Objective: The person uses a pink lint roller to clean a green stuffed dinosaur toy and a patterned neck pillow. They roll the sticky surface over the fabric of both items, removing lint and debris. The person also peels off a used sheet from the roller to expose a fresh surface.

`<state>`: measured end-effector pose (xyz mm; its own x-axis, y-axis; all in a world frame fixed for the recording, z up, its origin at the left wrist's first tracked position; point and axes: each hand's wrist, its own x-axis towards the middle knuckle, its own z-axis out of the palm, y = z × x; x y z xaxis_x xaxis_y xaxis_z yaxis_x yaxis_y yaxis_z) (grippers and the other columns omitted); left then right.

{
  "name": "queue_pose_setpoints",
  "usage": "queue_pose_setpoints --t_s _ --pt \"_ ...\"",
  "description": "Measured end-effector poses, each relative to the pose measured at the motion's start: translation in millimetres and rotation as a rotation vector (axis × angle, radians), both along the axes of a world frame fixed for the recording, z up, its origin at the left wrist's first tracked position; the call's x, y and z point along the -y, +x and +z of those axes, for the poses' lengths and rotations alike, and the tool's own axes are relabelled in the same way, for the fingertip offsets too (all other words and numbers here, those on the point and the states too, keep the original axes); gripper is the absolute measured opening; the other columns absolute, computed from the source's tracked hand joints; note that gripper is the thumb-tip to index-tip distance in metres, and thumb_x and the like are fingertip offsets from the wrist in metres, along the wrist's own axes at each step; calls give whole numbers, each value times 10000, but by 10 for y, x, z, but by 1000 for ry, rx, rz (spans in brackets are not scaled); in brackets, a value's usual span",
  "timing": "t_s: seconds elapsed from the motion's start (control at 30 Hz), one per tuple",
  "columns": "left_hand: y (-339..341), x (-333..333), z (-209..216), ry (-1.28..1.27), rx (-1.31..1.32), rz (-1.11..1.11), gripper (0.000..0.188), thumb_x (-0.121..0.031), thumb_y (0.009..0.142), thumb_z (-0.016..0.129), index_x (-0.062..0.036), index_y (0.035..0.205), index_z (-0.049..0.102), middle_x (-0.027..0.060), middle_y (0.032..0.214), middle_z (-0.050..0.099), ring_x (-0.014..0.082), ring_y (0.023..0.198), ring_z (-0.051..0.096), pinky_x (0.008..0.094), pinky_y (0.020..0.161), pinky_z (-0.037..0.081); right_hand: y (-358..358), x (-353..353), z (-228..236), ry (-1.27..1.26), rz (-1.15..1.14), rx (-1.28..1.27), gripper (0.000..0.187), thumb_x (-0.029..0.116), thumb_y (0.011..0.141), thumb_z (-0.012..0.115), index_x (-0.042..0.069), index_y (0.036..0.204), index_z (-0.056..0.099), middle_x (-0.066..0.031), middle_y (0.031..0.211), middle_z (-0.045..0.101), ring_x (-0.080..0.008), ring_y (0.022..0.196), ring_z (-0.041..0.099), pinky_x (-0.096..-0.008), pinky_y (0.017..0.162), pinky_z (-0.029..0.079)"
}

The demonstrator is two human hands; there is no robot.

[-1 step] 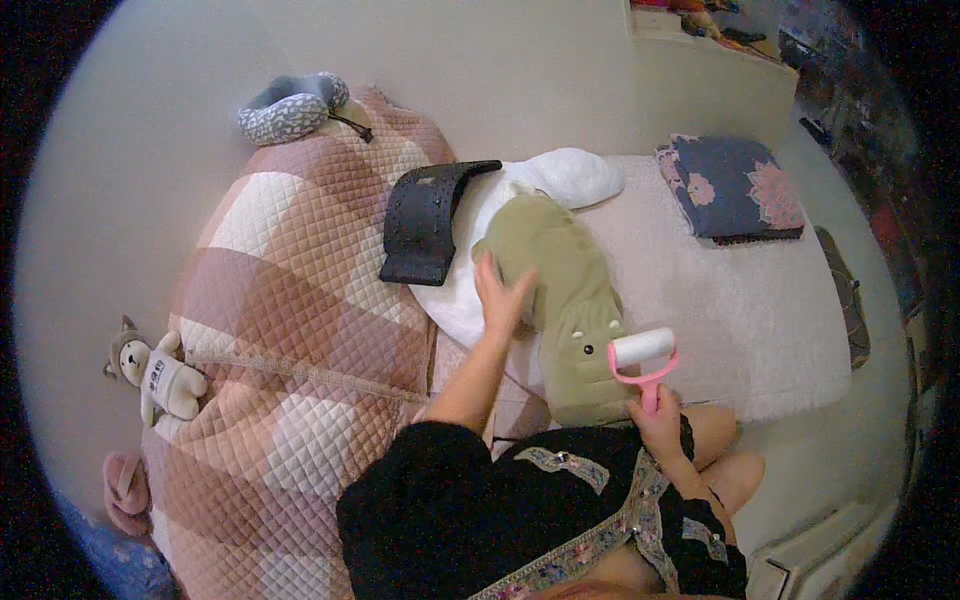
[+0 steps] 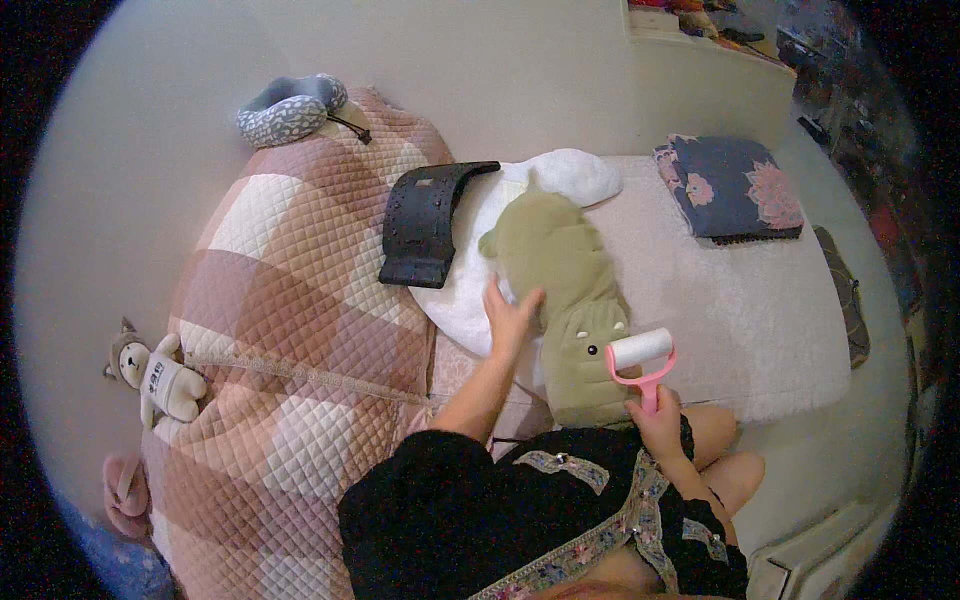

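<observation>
A long green plush hippo (image 2: 560,270) lies lengthwise in front of me, its head with a black eye toward my lap. Beside its left flank is my left hand (image 2: 512,312), thumb and fingers spread, with the thumb against the plush. My right hand (image 2: 660,425) is closed round the pink handle of a lint roller (image 2: 643,350). The white roll sits just over the right edge of the hippo's head. Under the hippo's far left side lies a white plush piece (image 2: 585,175), partly covered.
A black curved board (image 2: 425,225) stands left of the hippo. Checked quilt (image 2: 260,310), grey neck pillow (image 2: 285,110) and small plush toy (image 2: 165,380) are farther left. A folded dark floral cloth (image 2: 735,185) lies on the pale fluffy mat (image 2: 740,320) at right.
My left hand has drawn a little toward me and right. The hippo's far end has shifted slightly right, and a small foot now shows at its left. The lint roller has barely moved.
</observation>
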<state>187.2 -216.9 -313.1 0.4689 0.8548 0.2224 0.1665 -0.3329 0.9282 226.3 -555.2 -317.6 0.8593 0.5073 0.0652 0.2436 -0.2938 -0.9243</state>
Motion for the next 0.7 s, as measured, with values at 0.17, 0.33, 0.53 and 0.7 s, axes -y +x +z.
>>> queue_pose_setpoints --t_s 0.17,0.33,0.53,0.7 --pt "-58 854 -9 -783 214 -409 809 -268 798 837 91 1386 413 210 1230 620 268 1060 651 398 839 565 10 155 -122 74 -39 -93 383 152 749 829 16 1010 584 -76 870 622 -178 785 565 -351 721 490" --pt "313 887 180 -920 -81 -535 627 -186 801 776 30 1328 515 186 1161 649 261 1063 651 405 845 564 -92 92 -13 52 -11 -21 378 139 761 815 16 1020 569 -74 892 625 -185 788 581 -351 725 499" --pt "618 598 279 -894 49 -732 530 -100 722 649 -29 1244 597 125 1065 663 261 941 645 429 842 541 -10 298 42 195 -40 -133 297 106 852 756 36 1057 553 -39 923 616 -149 807 583 -315 724 501" --pt "194 -317 1825 -554 149 -684 409 -57 688 588 -49 1090 662 66 952 660 217 847 625 376 782 524 60 344 275 194 -91 -265 251 80 905 709 57 1078 528 -30 954 611 -117 822 589 -278 723 516"
